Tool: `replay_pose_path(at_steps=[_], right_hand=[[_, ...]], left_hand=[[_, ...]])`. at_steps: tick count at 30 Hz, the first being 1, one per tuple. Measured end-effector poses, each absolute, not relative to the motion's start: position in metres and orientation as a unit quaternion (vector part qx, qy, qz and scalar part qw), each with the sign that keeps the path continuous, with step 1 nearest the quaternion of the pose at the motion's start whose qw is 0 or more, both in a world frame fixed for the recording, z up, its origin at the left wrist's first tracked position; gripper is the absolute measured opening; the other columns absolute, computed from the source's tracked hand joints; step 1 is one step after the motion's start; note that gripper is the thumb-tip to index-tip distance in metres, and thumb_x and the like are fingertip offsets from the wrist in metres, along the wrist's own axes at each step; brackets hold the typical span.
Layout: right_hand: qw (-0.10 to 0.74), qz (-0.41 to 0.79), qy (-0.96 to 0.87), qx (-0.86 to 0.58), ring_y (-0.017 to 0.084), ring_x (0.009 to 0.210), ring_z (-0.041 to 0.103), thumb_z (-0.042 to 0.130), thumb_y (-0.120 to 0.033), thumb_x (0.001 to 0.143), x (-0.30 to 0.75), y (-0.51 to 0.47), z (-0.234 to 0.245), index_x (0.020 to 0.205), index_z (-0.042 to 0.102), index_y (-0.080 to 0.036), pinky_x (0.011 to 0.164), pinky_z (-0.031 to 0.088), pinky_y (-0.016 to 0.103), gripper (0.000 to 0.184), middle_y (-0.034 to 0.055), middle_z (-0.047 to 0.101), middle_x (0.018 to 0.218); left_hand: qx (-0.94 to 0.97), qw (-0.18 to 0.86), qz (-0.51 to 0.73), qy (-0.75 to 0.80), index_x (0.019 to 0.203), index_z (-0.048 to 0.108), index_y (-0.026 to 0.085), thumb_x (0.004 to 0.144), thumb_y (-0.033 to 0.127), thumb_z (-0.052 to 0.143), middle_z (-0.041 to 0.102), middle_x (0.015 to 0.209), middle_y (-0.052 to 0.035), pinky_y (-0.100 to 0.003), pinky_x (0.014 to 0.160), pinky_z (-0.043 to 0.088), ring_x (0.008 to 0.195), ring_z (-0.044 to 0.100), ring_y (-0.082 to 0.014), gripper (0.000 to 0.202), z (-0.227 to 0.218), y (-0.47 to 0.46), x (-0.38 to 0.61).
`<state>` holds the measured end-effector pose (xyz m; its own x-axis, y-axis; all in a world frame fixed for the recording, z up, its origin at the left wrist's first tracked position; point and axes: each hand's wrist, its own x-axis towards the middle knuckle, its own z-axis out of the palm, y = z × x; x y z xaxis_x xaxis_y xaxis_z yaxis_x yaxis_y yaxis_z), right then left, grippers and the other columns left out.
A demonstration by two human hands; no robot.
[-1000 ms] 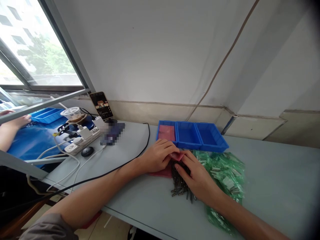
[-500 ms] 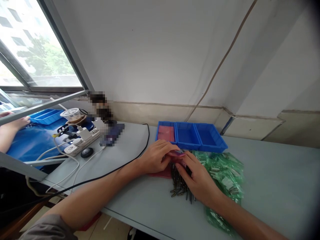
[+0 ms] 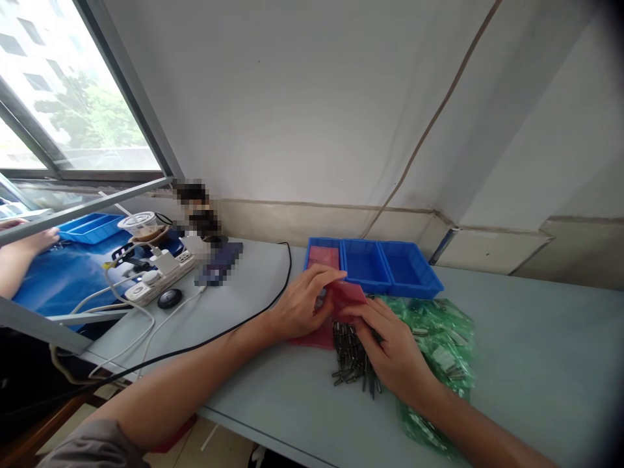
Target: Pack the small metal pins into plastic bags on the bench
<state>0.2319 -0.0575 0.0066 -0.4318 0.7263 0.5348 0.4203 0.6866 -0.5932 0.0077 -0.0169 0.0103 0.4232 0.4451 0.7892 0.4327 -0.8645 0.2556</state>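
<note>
The left hand (image 3: 299,305) and the right hand (image 3: 392,344) both hold a red bag (image 3: 348,296) by its sides, fingers bent and close together, just above a pile of metal pins (image 3: 348,354) on the worktop (image 3: 526,351). More red plastic (image 3: 316,339) lies beneath the left hand, beside the pins; green bags (image 3: 448,354) lie by the right forearm, and beyond the hands stands a three-part blue tray (image 3: 410,266), with red sheets (image 3: 322,256) in its left compartment.
</note>
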Motion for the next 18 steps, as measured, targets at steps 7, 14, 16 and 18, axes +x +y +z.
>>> replay_pose_path(at_steps=[7, 14, 16, 18], right_hand=[[0.408, 0.18, -0.824, -0.348, 0.026, 0.093, 0.061, 0.042, -0.009, 0.105, 0.2323, -0.0577, 0.0073, 0.113, 0.068, -0.027, 0.082, 0.05, 0.042, 0.033, 0.0055, 0.072, 0.099], [0.413, 0.173, -0.828, -0.338, 0.025, 0.088, 0.061, 0.04, -0.007, 0.103, 0.2325, -0.0613, 0.0104, 0.112, 0.069, -0.028, 0.083, 0.05, 0.043, 0.038, 0.0045, 0.072, 0.097], [0.417, 0.17, -0.826, -0.339, 0.025, 0.088, 0.062, 0.041, -0.007, 0.103, 0.2328, -0.0618, 0.0111, 0.111, 0.07, -0.028, 0.081, 0.051, 0.041, 0.037, 0.0044, 0.072, 0.096], [0.419, 0.169, -0.825, -0.339, 0.025, 0.088, 0.063, 0.041, -0.007, 0.103, 0.2329, -0.0617, 0.0116, 0.111, 0.07, -0.028, 0.08, 0.051, 0.04, 0.037, 0.0044, 0.072, 0.095]], left_hand=[[0.854, -0.004, 0.439, 0.28, 0.155, 0.043, 0.022, 0.098, 0.005, 0.054, 0.058, 0.132, -0.0145, -0.043, 0.107, 0.059, 0.126, 0.06, -0.0251, 0.06, 0.012, -0.0164, 0.0076], [0.85, -0.015, 0.436, 0.295, 0.162, 0.036, 0.027, 0.1, 0.009, 0.058, 0.056, 0.136, -0.0142, -0.044, 0.107, 0.059, 0.13, 0.059, -0.0259, 0.068, 0.0099, -0.0154, 0.0087], [0.85, -0.017, 0.437, 0.294, 0.162, 0.036, 0.027, 0.1, 0.01, 0.06, 0.056, 0.137, -0.0142, -0.043, 0.108, 0.059, 0.131, 0.059, -0.0258, 0.068, 0.0101, -0.0157, 0.0089], [0.848, -0.022, 0.442, 0.292, 0.162, 0.036, 0.027, 0.101, 0.011, 0.061, 0.056, 0.137, -0.0144, -0.043, 0.107, 0.06, 0.13, 0.06, -0.0261, 0.068, 0.0107, -0.0161, 0.0091]])
